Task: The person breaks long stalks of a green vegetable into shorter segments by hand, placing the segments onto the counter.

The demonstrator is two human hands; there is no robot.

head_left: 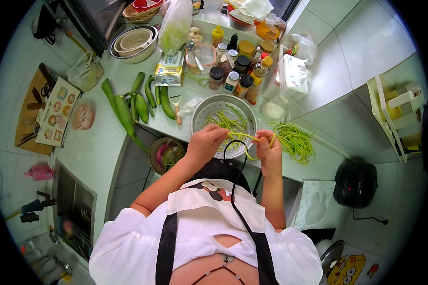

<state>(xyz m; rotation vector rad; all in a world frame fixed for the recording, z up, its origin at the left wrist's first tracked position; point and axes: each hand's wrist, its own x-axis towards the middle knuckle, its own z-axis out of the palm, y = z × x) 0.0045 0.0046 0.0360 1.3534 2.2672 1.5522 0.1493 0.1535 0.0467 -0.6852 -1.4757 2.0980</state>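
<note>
A long, thin green bean [242, 136] is stretched between my two hands over a round pale colander [199, 112]. My left hand [207, 144] pinches one end of it. Closed around the other part is my right hand [269, 153], where the bean bends and a length of it hangs down in a loop. Short green bean pieces [228, 121] lie in the colander. To the right of it, a pile of long green beans [295, 142] rests on the counter.
Below the counter edge stands a scrap bin [167, 154]. Green gourds [123, 110] and a peeler [177, 108] lie left of the colander. Jars and bottles [242, 64] crowd behind it. A black cable [233, 183] hangs before my chest. A sink [76, 204] is at left.
</note>
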